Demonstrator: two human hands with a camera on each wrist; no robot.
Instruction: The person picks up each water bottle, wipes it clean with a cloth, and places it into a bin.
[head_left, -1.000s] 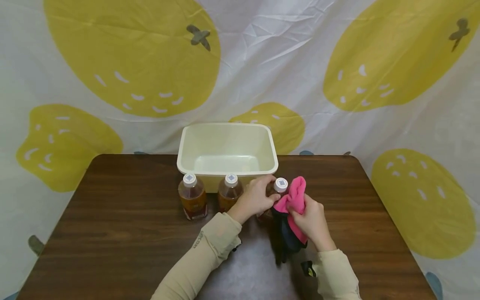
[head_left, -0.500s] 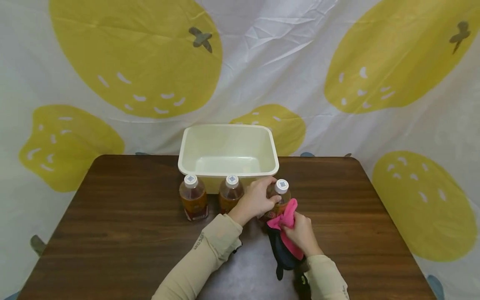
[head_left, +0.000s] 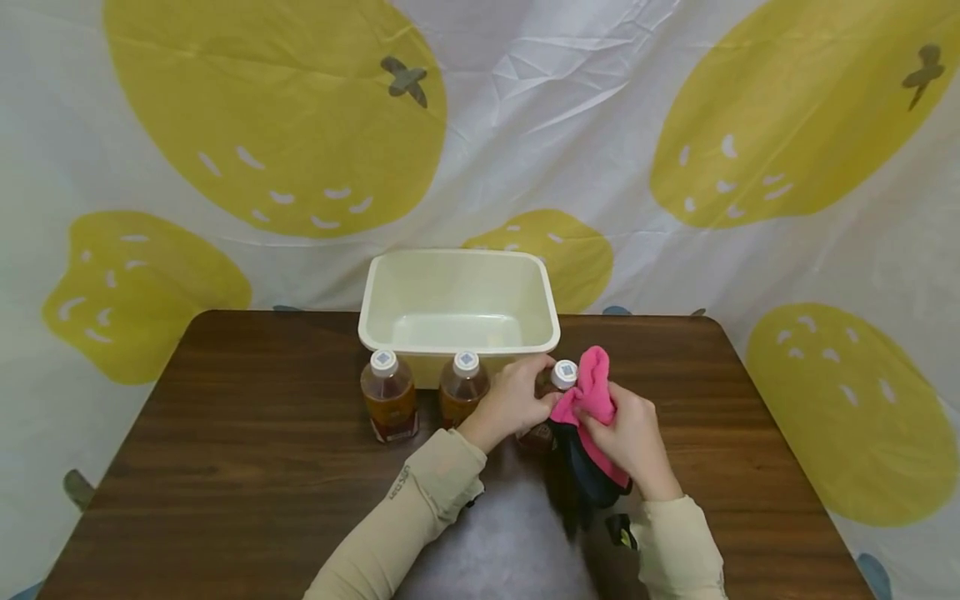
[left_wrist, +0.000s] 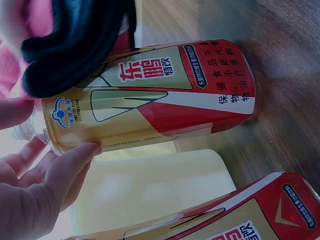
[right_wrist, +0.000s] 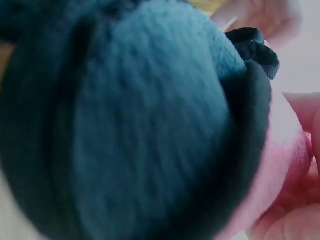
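Note:
My left hand [head_left: 517,396] holds the rightmost bottle [head_left: 565,373] near its neck, and the bottle stands on the table. In the left wrist view, thumb and fingers of the left hand [left_wrist: 45,185] grip the shoulder of this bottle [left_wrist: 150,100], which has a gold and red label. My right hand [head_left: 633,425] grips a bunched pink and dark cloth [head_left: 596,396] against the bottle's right side, by the cap. In the right wrist view the dark, fuzzy side of the cloth [right_wrist: 155,125] covers most of the frame, with the right hand [right_wrist: 295,215] at its pink edge.
Two more white-capped bottles, one at the left [head_left: 390,404] and one in the middle [head_left: 459,398], stand upright in a row. Behind them a cream plastic basin [head_left: 457,283] sits on the brown wooden table [head_left: 225,467]. A lemon-patterned curtain [head_left: 540,142] hangs beyond.
My right hand has slid the cloth down along the bottle and back up beside the cap. My left hand has kept its hold on the bottle.

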